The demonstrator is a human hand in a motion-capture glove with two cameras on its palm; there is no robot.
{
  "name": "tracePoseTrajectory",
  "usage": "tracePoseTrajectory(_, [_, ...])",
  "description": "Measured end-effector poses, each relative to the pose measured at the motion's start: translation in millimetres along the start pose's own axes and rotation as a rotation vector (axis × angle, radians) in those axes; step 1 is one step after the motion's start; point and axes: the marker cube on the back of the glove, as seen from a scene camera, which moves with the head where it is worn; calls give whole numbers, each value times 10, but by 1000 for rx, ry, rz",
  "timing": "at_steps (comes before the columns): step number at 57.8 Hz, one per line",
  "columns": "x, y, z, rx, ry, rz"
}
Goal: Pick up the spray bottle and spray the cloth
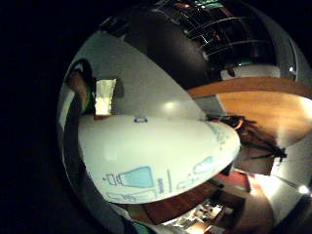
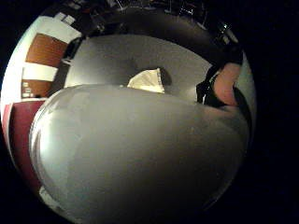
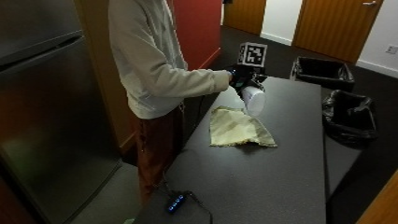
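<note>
A white spray bottle (image 3: 253,101) hangs tilted above the dark table (image 3: 273,177), gripped near its top by my gloved right hand (image 3: 244,77). Its body points down toward the pale yellow cloth (image 3: 238,127), which lies rumpled on the table just below and in front of it. In the little finger side palm view the bottle (image 1: 151,156) fills the middle, white with blue printed drawings, and the cloth (image 1: 105,96) shows small on the table beyond. The thumb side palm view is mostly the bottle's plain wall (image 2: 140,154), with the cloth (image 2: 148,80) past it.
Two bins lined with black bags (image 3: 323,72) (image 3: 349,116) stand on the floor past the table's far side. A small dark device with blue lights (image 3: 174,203) and its cord lies near the table's front corner. A steel refrigerator (image 3: 43,112) stands behind the person.
</note>
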Motion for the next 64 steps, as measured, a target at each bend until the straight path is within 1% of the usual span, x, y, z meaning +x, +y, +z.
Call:
tracePoseTrajectory(4, [-186,-8,29,-36,115,-2])
tracePoseTrajectory(12, [-431,-14,238,-97,227,-14])
tracePoseTrajectory(23, [-734,19,430,-115,199,-49])
tracePoseTrajectory(25, [-757,20,433,-112,201,-37])
tracePoseTrajectory(28, [-757,26,408,-107,222,-17])
tracePoseTrajectory(32, [-730,62,318,-91,208,-32])
tracePoseTrajectory(36, [-792,45,244,-78,202,-1])
tracePoseTrajectory(44, [-687,48,198,-44,147,-18])
tracePoseTrajectory(49, [-666,65,118,2,17,3])
tracePoseTrajectory(51, [-647,65,51,32,-34,46])
tracePoseTrajectory(54, [-542,56,-48,77,-60,155])
tracePoseTrajectory(56, [-483,67,-118,108,-99,161])
tracePoseTrajectory(58, [-521,64,-214,147,-214,124])
tracePoseTrajectory(60, [-624,31,-340,200,-386,93])
tracePoseTrajectory(64, [-712,-36,-540,293,-625,113])
